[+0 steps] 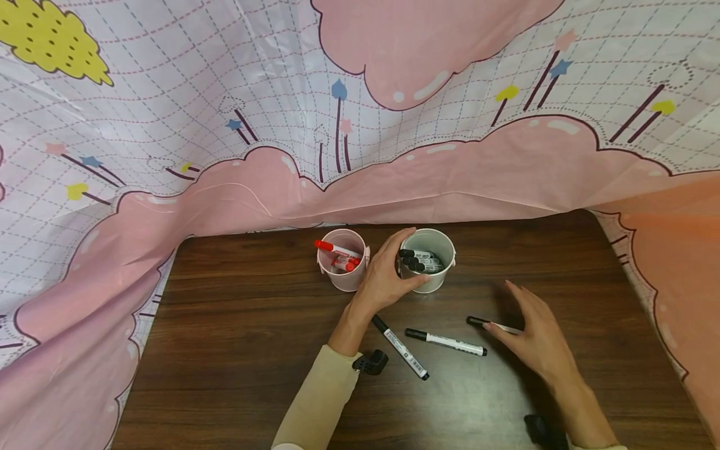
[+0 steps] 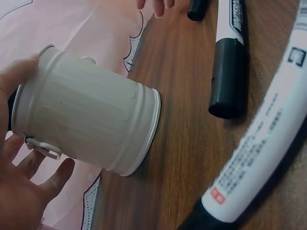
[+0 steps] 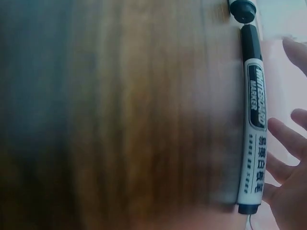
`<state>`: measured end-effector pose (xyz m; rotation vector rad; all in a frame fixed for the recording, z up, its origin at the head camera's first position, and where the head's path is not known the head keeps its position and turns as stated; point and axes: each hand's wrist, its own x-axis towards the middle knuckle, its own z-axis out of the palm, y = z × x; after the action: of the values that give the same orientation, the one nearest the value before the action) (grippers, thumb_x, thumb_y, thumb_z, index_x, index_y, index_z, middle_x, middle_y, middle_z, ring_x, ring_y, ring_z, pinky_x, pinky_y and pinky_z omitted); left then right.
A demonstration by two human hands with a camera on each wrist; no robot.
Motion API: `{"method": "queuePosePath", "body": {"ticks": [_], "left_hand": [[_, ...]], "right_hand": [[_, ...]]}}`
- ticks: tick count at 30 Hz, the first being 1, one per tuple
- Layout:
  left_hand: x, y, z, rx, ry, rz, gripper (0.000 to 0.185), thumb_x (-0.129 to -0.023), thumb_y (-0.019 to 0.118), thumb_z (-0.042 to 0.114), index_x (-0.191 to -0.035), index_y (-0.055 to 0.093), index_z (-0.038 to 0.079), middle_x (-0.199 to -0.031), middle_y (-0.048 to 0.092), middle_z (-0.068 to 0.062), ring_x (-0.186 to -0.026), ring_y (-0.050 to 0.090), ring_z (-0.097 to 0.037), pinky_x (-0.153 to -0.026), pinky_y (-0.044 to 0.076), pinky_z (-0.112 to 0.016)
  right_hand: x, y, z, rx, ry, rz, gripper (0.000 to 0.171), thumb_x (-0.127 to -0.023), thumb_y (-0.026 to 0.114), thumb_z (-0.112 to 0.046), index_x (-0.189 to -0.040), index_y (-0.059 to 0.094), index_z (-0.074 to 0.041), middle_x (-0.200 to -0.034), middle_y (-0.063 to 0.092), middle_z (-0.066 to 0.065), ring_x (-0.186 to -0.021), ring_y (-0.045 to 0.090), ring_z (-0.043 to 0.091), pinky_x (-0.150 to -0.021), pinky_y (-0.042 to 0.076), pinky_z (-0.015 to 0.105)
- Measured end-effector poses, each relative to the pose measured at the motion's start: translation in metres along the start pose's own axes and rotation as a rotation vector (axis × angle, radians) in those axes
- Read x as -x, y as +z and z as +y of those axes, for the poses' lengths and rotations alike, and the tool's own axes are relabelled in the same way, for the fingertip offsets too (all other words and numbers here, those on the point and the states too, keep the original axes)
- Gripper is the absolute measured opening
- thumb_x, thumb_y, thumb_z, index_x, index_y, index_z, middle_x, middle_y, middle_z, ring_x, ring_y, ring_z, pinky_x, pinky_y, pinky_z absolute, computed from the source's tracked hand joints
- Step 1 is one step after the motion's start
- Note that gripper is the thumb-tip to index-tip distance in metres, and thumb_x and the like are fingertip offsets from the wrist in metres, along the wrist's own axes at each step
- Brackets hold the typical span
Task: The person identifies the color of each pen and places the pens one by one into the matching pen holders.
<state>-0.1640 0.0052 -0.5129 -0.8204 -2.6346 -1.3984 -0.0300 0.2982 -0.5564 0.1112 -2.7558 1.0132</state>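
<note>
A: From the head view we see our left hand wrapped around the white bucket on the dark table, thumb and fingers curled on its near wall. Black markers lie inside it. Just left stands a pink bucket with red markers.

B: Our left wrist view adds the bucket's ribbed side and its small handle lug, with our fingers under it. The markers inside are hidden there.

A: Our right hand lies flat and relaxed, fingers straight, gripping nothing. Its fingertips reach the rightmost marker on the table.

B: The right wrist view shows that marker close up, black cap, white printed barrel, our fingers just beside it. Whether they touch, we cannot tell.

A: Only the head view shows the other two loose markers: one in the middle, one by our left wrist.
</note>
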Motion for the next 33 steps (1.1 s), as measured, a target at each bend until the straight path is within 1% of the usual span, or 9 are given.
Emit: {"method": "queuePosePath", "body": {"ticks": [3,7,11,15,18,21,25,29,33], "left_hand": [[0.000,0.001,0.000,0.006,-0.007,0.002,0.092,-0.074,0.088,0.039,-0.151,0.038,0.025,-0.149,0.043,0.009,-0.132,0.045,-0.008,-0.112,0.030,-0.047],[0.000,0.001,-0.001,0.002,-0.018,0.005,0.092,-0.074,0.087,0.041,-0.151,0.038,0.028,-0.149,0.043,0.011,-0.132,0.045,-0.007,-0.114,0.019,-0.059],[0.000,0.002,-0.002,0.003,-0.023,0.007,0.093,-0.074,0.087,0.041,-0.151,0.038,0.028,-0.148,0.044,0.011,-0.132,0.044,-0.006,-0.113,0.012,-0.064],[0.000,0.003,-0.003,0.013,-0.021,0.013,0.093,-0.074,0.087,0.041,-0.151,0.038,0.027,-0.147,0.046,0.008,-0.131,0.046,-0.009,-0.113,0.016,-0.063],[0.000,0.003,-0.002,0.015,-0.031,0.016,0.094,-0.074,0.087,0.042,-0.151,0.037,0.027,-0.146,0.047,0.008,-0.131,0.046,-0.010,-0.113,0.014,-0.063],[0.000,0.002,-0.001,0.010,-0.049,0.015,0.095,-0.073,0.087,0.043,-0.152,0.036,0.028,-0.147,0.046,0.010,-0.132,0.044,-0.006,-0.114,0.010,-0.063],[0.001,0.002,0.000,0.000,-0.061,0.012,0.095,-0.074,0.086,0.045,-0.152,0.035,0.031,-0.147,0.045,0.013,-0.133,0.041,-0.003,-0.113,0.008,-0.065],[0.001,0.003,-0.001,-0.016,-0.062,0.013,0.095,-0.074,0.086,0.046,-0.152,0.035,0.032,-0.146,0.046,0.012,-0.133,0.042,-0.003,-0.111,0.008,-0.068],[0.001,0.003,-0.001,-0.015,-0.058,0.016,0.095,-0.073,0.086,0.046,-0.152,0.035,0.032,-0.146,0.047,0.010,-0.132,0.043,-0.004,-0.112,0.010,-0.067]], "right_hand": [[0.003,-0.002,0.004,0.007,-0.001,0.003,0.088,-0.070,0.090,-0.029,-0.145,0.048,-0.008,-0.138,0.050,0.029,-0.128,0.041,0.053,-0.103,0.031,0.066],[0.006,-0.003,0.007,0.022,-0.017,0.007,0.085,-0.070,0.090,-0.030,-0.142,0.052,-0.008,-0.136,0.053,0.026,-0.128,0.041,0.052,-0.103,0.031,0.066],[0.010,-0.005,0.009,0.034,-0.012,-0.013,0.076,-0.072,0.089,-0.032,-0.137,0.058,-0.009,-0.138,0.054,0.022,-0.130,0.040,0.052,-0.103,0.030,0.068],[0.013,-0.007,0.012,0.043,-0.046,-0.015,0.062,-0.070,0.090,-0.029,-0.124,0.068,-0.008,-0.137,0.055,0.019,-0.130,0.041,0.052,-0.101,0.031,0.069],[0.014,-0.007,0.017,0.057,-0.121,0.010,0.047,-0.065,0.092,-0.020,-0.108,0.075,-0.009,-0.133,0.057,0.020,-0.128,0.043,0.053,-0.100,0.033,0.068],[0.014,-0.007,0.021,0.073,-0.167,0.036,0.039,-0.062,0.092,-0.010,-0.098,0.078,-0.012,-0.132,0.059,0.019,-0.126,0.045,0.052,-0.100,0.035,0.065],[0.015,-0.008,0.021,0.085,-0.147,0.042,0.035,-0.064,0.091,-0.007,-0.096,0.079,-0.015,-0.134,0.058,0.016,-0.127,0.045,0.049,-0.102,0.035,0.063],[0.016,-0.008,0.020,0.090,-0.115,0.031,0.032,-0.066,0.090,-0.008,-0.096,0.079,-0.014,-0.134,0.058,0.015,-0.130,0.044,0.047,-0.100,0.036,0.064],[0.017,-0.007,0.019,0.091,-0.089,0.022,0.029,-0.069,0.089,-0.009,-0.096,0.079,-0.014,-0.133,0.058,0.015,-0.130,0.044,0.046,-0.097,0.036,0.065]]}}
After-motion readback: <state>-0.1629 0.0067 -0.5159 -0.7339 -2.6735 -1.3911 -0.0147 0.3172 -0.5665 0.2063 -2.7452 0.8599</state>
